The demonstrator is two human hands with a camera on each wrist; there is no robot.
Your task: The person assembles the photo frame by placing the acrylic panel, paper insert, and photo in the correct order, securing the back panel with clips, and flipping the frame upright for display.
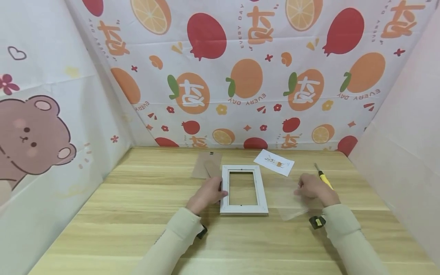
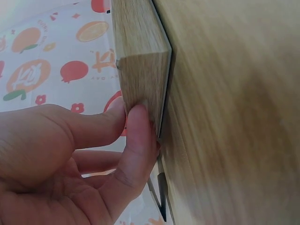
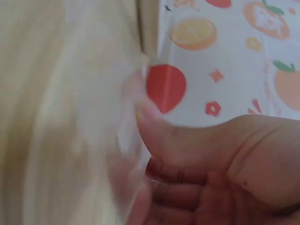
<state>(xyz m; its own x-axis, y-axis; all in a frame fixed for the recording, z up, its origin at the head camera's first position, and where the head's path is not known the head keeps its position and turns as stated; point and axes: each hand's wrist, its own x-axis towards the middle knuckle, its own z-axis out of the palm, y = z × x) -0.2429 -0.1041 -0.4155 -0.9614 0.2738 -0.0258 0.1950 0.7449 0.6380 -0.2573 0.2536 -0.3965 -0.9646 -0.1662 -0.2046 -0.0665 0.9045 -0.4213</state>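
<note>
A white picture frame [image 1: 242, 209] lies on the table, its middle opening showing the wood below. My left hand [image 1: 207, 194] grips the left side of this frame, the thumb on its upper face. In the left wrist view, thumb and fingers pinch the frame's wood-grained edge [image 2: 140, 75]. To the right, my right hand [image 1: 314, 189] pinches a clear plastic sheet [image 1: 288, 208] by its right edge. The sheet [image 3: 89, 117] blurs across the left of the right wrist view, the thumb against it.
Behind the frame's left corner lies a brown backing board [image 1: 200, 166] with a stand flap. A white card with a small drawing [image 1: 274, 162] is at the back. Beyond my right hand is a yellow-handled screwdriver [image 1: 324, 178]. Printed cloth [image 1: 220, 126] hangs behind the table [image 1: 137, 214].
</note>
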